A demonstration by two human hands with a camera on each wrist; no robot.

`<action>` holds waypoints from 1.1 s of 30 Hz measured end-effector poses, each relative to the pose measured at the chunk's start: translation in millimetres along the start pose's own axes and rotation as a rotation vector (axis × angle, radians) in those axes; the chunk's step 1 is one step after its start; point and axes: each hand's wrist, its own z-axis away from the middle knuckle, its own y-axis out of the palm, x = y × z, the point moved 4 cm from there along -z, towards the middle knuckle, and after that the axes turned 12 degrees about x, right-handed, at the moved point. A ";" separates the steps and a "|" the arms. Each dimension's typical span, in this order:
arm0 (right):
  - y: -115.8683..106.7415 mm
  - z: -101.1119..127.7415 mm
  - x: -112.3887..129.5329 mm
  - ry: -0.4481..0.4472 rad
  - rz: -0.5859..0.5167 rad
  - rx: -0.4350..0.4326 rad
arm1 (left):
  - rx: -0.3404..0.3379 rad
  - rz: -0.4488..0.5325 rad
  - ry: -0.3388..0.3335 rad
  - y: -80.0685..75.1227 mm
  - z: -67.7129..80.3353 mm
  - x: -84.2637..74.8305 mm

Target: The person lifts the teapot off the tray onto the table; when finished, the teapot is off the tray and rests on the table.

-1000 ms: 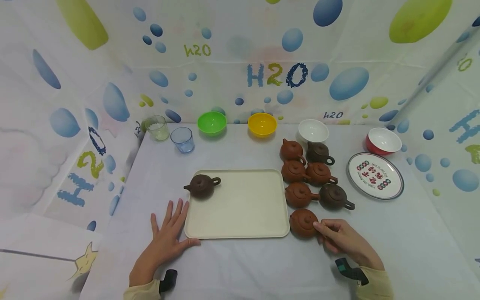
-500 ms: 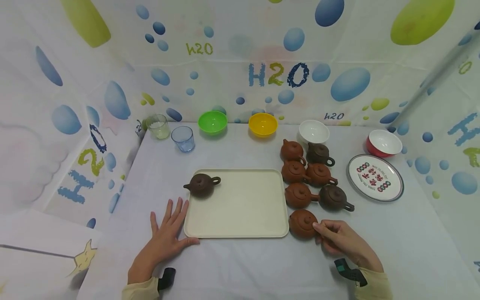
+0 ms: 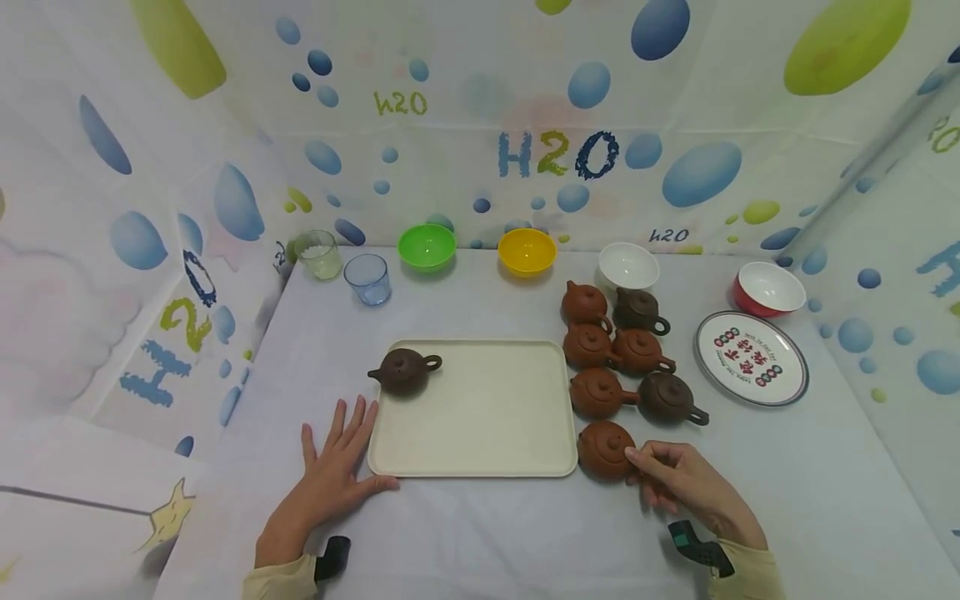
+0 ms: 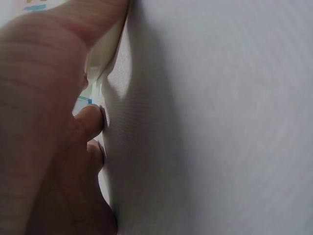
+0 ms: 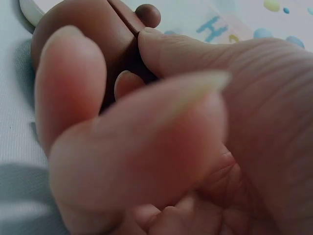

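A cream tray [image 3: 480,433] lies in the middle of the table with one dark brown teapot [image 3: 403,371] on its far left corner. My left hand [image 3: 335,467] lies flat on the cloth beside the tray's near left corner, fingers spread, thumb touching the tray edge. My right hand [image 3: 667,477] curls its fingers round the handle side of the nearest reddish-brown teapot [image 3: 603,448], which stands on the table just right of the tray. In the right wrist view the same teapot [image 5: 93,44] fills the space behind my fingertips [image 5: 68,83].
Several more brown teapots [image 3: 621,350] stand in two rows right of the tray. A patterned plate [image 3: 751,358] and a red bowl [image 3: 768,288] sit at far right. Green [image 3: 426,246], yellow [image 3: 527,250] and white [image 3: 628,265] bowls and two cups [image 3: 341,265] line the back.
Almost nothing has moved. The right hand's fingers have closed slightly tighter on the nearest teapot's handle side; the left hand stays flat beside the tray.
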 end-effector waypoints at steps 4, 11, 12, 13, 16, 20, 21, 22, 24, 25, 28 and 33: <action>0.9 -0.2 0.4 -0.008 -0.011 -0.010 | -0.009 -0.006 0.006 0.3 1.1 -0.2; 0.0 0.9 1.2 0.038 -0.019 -0.104 | -0.021 -0.006 0.006 2.3 0.8 2.3; 0.1 0.9 1.3 0.043 -0.020 -0.114 | -0.019 -0.004 0.004 2.5 0.6 2.6; 0.2 0.8 1.2 0.048 -0.024 -0.122 | -0.015 -0.004 0.000 2.8 0.5 2.9; 0.7 0.9 0.5 0.051 -0.024 -0.142 | -0.010 0.001 -0.007 3.3 0.3 3.2; -0.5 6.2 -4.6 0.067 -0.036 -0.188 | -0.012 0.006 -0.002 4.3 -0.1 2.8; -1.1 9.1 -6.6 0.074 -0.039 -0.205 | -0.013 0.008 0.000 4.4 -0.2 2.2; -1.7 12.6 -9.1 0.083 -0.042 -0.221 | -0.013 0.008 0.002 4.6 -0.5 2.1; -2.4 20.7 -14.7 0.101 -0.048 -0.257 | -0.020 0.004 0.009 4.6 -0.8 1.4; -2.5 25.3 -18.0 0.118 -0.045 -0.275 | -0.020 0.004 0.009 4.5 -0.8 0.9; -0.3 38.3 -28.2 0.169 -0.049 -0.305 | -0.017 0.003 0.009 4.2 -0.9 1.1; 10.5 51.8 -40.2 0.203 -0.076 -0.260 | -0.008 0.012 0.001 2.0 -0.8 1.7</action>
